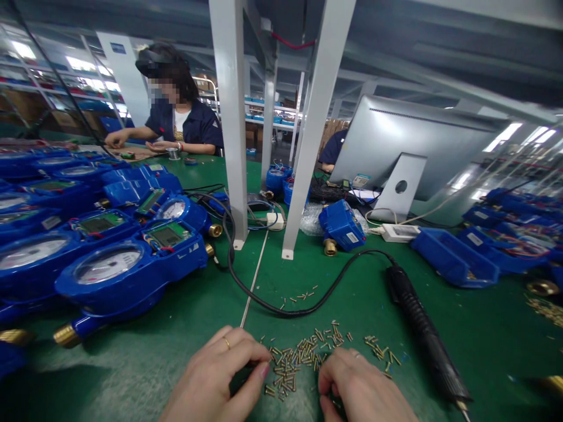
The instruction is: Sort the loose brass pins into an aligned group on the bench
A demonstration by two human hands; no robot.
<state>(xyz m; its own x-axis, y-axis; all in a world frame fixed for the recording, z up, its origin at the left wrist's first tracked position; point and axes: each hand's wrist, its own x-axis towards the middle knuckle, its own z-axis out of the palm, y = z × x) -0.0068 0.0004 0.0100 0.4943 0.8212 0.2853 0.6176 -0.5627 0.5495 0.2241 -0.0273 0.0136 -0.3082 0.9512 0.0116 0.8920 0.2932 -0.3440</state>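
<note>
A loose pile of small brass-coloured screws (303,354) lies on the green bench top in front of me. At its left edge is my left hand (224,375), wearing a ring, its thumb and forefinger brought together beside the screws. Whatever is in that pinch is too small to make out. My right hand (358,387) rests at the pile's right side with its fingers curled inward, and what they hold, if anything, is hidden. A smaller group of screws (379,350) lies just beyond the right hand.
A black electric screwdriver (424,334) lies at the right, its cable (285,313) looping across the bench. Blue water meters (132,264) crowd the left. A blue bin (455,258), a monitor (409,158) and white posts (233,117) stand beyond. A co-worker (185,123) sits across.
</note>
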